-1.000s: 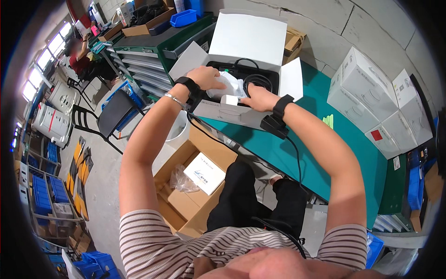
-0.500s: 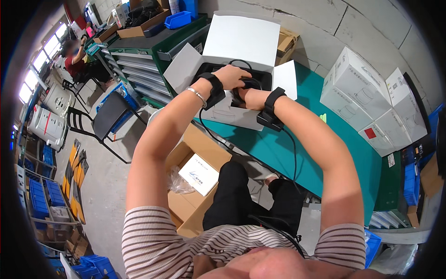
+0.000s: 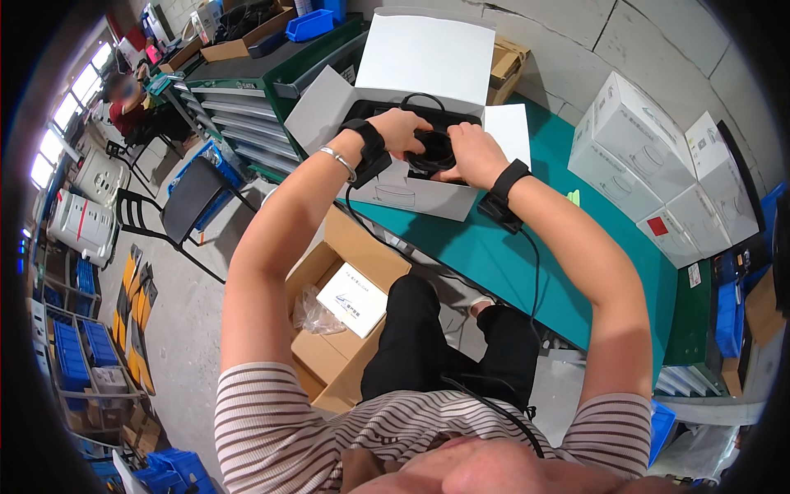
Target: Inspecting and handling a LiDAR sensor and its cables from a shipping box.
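Shelved blue bins [image 3: 72, 356] at far left, then grey floor [image 3: 185, 354]. Cardboard carton [image 3: 360, 240] with clear bag [image 3: 313, 314] and printed white carton [image 3: 354, 298] inside. On teal counter [image 3: 568, 255], open white box [image 3: 444, 203]; at its opening, black cable coil [image 3: 433, 153], gripped between curled left hand [image 3: 399, 133] and right hand [image 3: 476, 156]. Far right, illustrated boxes [image 3: 638, 140], one with red label [image 3: 657, 226].

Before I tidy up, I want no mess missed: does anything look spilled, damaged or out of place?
No spill or clear damage stands out. Slightly untidy: crumpled clear plastic, perhaps cast-off wrapping, lies loose in the brown carton beside the white box. The coiled black cable between the left hand and right hand looks ordinary.
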The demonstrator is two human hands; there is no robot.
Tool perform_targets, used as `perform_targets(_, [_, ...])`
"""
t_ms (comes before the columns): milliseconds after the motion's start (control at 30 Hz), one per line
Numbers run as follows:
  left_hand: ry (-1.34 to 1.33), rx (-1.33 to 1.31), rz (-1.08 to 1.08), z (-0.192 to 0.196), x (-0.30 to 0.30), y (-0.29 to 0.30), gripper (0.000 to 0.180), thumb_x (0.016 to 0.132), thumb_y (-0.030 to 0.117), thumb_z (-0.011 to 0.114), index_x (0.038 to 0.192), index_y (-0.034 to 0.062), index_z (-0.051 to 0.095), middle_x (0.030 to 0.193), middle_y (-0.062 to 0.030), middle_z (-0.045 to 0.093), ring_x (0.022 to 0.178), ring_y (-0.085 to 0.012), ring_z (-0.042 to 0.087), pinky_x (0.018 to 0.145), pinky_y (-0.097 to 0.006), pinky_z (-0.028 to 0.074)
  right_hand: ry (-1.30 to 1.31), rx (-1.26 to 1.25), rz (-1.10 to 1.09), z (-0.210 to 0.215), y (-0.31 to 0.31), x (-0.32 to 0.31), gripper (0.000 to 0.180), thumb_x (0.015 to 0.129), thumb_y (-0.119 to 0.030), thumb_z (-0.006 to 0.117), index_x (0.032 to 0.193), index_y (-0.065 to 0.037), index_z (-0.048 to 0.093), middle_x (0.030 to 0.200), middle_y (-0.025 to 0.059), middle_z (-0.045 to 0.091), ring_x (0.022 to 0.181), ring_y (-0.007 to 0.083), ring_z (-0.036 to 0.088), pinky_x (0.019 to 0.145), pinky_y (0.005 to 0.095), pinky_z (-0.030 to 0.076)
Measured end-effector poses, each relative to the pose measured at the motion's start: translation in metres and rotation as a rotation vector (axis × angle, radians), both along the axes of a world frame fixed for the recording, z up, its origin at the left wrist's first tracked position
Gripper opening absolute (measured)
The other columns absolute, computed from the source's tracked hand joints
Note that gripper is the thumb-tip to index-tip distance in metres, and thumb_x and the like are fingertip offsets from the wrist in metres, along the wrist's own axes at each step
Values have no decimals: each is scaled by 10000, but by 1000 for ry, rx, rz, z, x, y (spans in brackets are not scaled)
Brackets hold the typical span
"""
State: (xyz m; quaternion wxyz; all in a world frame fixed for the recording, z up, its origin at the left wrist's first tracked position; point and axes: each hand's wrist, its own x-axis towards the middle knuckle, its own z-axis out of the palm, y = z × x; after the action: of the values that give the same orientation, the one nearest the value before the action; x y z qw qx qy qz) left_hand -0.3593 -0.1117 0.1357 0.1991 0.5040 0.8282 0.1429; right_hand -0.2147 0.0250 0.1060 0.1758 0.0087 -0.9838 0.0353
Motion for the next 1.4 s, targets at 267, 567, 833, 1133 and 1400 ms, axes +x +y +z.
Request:
perform_targets(267, [17, 54, -189, -4, -8, -20, 925, 637, 550, 782, 1303, -29, 505, 1147, -210, 596, 1093, -306, 575, 887, -352, 477, -243, -127, 57, 8, 15, -6, 722, 574, -355, 872, 1055, 44, 511, 1045, 231, 514, 990, 382, 572, 845, 387, 496])
perform_targets(567, [163, -205, -237, 16, 21, -6, 849, 631, 471, 806, 1255, -40, 544, 996, -203, 661, 921, -305, 641, 800, -316, 512, -483, -68, 184, 16, 23, -9, 587, 625, -307, 838, 1053, 15, 597, 1044, 175, 588, 994, 341, 590, 852, 386, 493])
perform_targets(833, [295, -98, -247, 2, 17, 3, 616, 585, 353, 839, 1042, -20, 660, 904, -189, 685, 861, -321, 663, 771, -360, 531, -292, -134, 165, 13, 14, -9, 589, 625, -203, 834, 1082, 9, 528, 1019, 184, 591, 942, 351, 609, 812, 407, 509])
perform_targets(1133, [425, -187, -244, -1, 23, 12, 601, 573, 354, 826, 996, -38, 658, 878, -197, 682, 855, -341, 661, 772, -369, 537, -582, -295, 225, 30, 24, -8, 356, 667, -150, 769, 982, -23, 661, 913, 151, 675, 871, 285, 650, 776, 352, 525])
perform_targets(1400, [333, -227, -271, 22, 24, 6, 795, 599, 396, 815, 1219, -32, 562, 997, -197, 674, 940, -323, 649, 821, -346, 523, -489, 74, 93, 1, -4, -21, 165, 738, -74, 619, 874, -98, 709, 913, 161, 681, 869, 321, 663, 760, 408, 543])
